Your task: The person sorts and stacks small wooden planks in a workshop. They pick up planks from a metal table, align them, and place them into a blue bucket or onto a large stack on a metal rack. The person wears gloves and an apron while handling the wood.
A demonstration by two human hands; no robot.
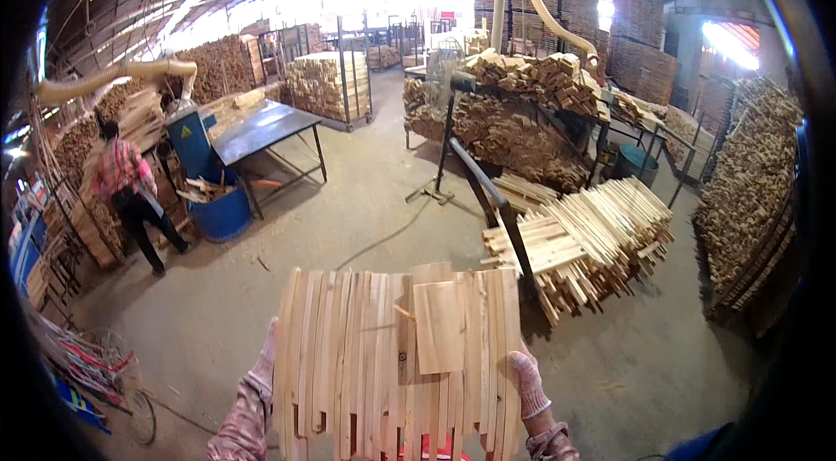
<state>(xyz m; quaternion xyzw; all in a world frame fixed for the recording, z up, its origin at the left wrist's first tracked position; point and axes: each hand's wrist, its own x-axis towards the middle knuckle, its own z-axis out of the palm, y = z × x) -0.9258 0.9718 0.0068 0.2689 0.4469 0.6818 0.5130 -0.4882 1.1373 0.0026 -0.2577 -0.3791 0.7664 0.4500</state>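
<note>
Bundle of pale wooden slats (383, 365) carried chest-high, centre bottom of view, slats upright side by side, short flat board (439, 327) lying on front. Left hand (264, 365) (gloved) pressed to bundle's left edge, fingers wrapped against slats. Right hand (527, 383) gloved, clamped on right edge, fingers closed round outer slats. Ahead right: heap of long slats (592, 239) on concrete floor (366, 191), beside dark metal rack (488, 191). Far left: person in plaid shirt (122, 182) near blue barrel (222, 213) and dark desk (261, 130).

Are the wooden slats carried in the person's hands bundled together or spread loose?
Bundled together: the wooden slats stand side by side, pressed between the left hand and right hand, with one short board lying on top.
</note>
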